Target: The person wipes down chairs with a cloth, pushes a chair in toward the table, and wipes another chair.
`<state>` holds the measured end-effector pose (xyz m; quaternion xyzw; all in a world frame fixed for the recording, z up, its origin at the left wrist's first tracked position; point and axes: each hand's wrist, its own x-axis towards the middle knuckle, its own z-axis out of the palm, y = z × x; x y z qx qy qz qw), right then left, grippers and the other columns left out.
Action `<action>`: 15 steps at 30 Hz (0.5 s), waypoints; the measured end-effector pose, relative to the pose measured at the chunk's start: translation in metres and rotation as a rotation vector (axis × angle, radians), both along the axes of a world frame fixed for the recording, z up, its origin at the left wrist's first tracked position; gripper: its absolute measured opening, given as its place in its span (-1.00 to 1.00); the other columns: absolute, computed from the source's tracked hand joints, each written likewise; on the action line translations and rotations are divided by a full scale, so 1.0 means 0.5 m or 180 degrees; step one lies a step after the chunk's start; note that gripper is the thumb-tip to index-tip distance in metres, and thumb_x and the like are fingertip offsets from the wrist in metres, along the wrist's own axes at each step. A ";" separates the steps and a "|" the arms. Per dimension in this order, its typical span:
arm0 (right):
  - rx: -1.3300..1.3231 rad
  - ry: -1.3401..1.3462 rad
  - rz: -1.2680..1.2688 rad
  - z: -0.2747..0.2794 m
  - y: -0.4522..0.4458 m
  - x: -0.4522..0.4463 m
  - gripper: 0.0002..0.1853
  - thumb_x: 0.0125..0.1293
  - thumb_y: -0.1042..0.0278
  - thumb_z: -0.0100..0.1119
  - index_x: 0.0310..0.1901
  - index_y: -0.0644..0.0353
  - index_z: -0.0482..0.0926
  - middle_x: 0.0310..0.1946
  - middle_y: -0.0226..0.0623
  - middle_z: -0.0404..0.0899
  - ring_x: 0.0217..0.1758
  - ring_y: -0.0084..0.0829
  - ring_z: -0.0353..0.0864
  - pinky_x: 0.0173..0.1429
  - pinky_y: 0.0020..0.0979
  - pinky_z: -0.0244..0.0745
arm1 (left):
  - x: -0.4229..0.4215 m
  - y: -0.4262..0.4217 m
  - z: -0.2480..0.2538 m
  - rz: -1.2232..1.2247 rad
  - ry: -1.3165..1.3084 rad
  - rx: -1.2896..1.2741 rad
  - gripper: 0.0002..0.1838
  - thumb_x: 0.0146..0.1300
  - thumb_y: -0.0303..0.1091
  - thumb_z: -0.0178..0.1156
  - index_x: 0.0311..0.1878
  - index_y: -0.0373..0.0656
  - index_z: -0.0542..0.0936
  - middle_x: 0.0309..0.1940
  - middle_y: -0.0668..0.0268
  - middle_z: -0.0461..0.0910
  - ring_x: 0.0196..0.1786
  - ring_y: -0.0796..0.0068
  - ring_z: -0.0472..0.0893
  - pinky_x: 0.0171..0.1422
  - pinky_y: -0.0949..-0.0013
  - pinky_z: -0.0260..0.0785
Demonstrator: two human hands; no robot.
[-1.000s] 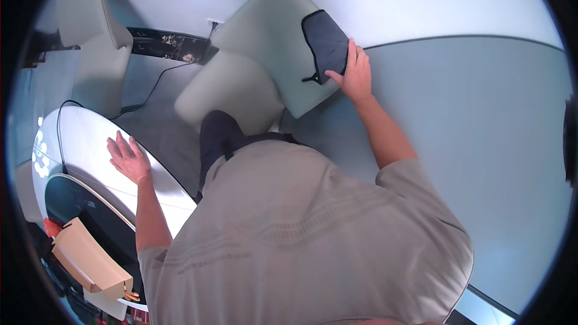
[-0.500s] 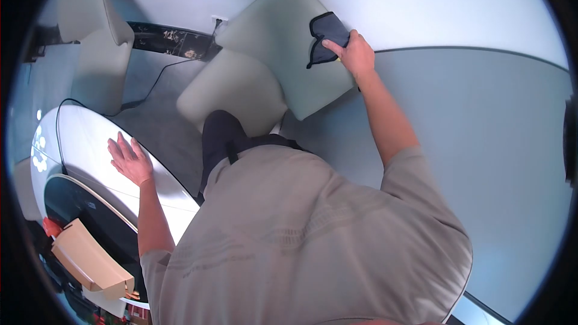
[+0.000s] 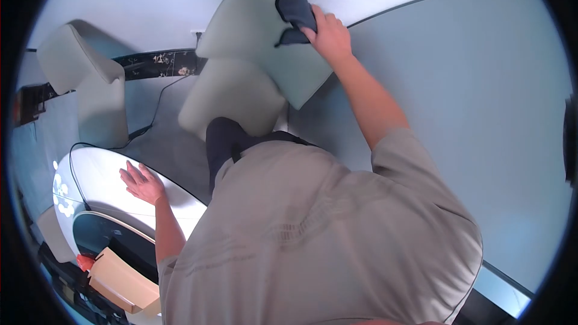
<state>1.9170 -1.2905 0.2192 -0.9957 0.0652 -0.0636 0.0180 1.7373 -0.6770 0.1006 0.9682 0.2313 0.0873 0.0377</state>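
Observation:
My right hand [image 3: 330, 35] grips a dark grey eye mask [image 3: 295, 7] with black edging, thumb on one face and fingers behind it. The mask is held up in front of the backrest of a pale green-grey chair [image 3: 241, 24], near its upper right corner. I cannot tell whether it touches the chair. Over the white round table [image 3: 99, 168] at the left, my left hand [image 3: 144, 185] has its fingers spread and holds nothing. Whether that palm rests on the tabletop is unclear.
A second pale chair [image 3: 99, 99] stands at the far left by the wall. A black cable [image 3: 158, 99] runs from a wall socket across the floor to the table. An open cardboard box [image 3: 123, 280] sits on the dark round centre [image 3: 114, 229] of the table. A grey panel [image 3: 469, 84] spans the right.
My right hand has moved up and left with the eye mask, which is tilted differently. My left hand has shifted down and right in view, along with the table as the camera turned.

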 end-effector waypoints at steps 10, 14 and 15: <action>0.0916 -0.0093 -0.0791 -0.016 -0.033 -0.138 -0.09 0.12 0.04 0.59 0.43 0.07 0.29 0.19 -0.03 0.47 0.17 0.09 0.63 0.16 -0.02 0.60 | -0.004 -0.007 0.000 0.0134 0.0072 0.0047 -0.39 0.62 0.23 -0.15 0.58 0.24 0.38 0.66 0.15 0.15 0.71 0.12 0.08 0.75 -0.14 -0.19; 0.0688 -0.0143 -0.0646 -0.039 -0.068 -0.109 -0.14 0.09 -0.02 0.62 0.31 0.17 0.36 0.14 -0.01 0.53 0.11 0.08 0.67 0.11 -0.03 0.61 | -0.002 -0.008 0.004 0.0072 -0.0031 0.0067 -0.40 0.61 0.20 -0.11 0.58 0.24 0.38 0.66 0.16 0.16 0.71 0.14 0.09 0.75 -0.13 -0.18; 0.0633 -0.0002 -0.0560 -0.035 -0.078 -0.106 -0.12 0.08 -0.13 0.60 0.28 0.20 0.36 0.12 0.00 0.55 0.09 0.09 0.68 0.08 -0.02 0.62 | -0.004 -0.008 0.001 0.0112 -0.0017 0.0055 -0.40 0.61 0.20 -0.11 0.58 0.24 0.38 0.66 0.16 0.16 0.71 0.14 0.09 0.75 -0.13 -0.18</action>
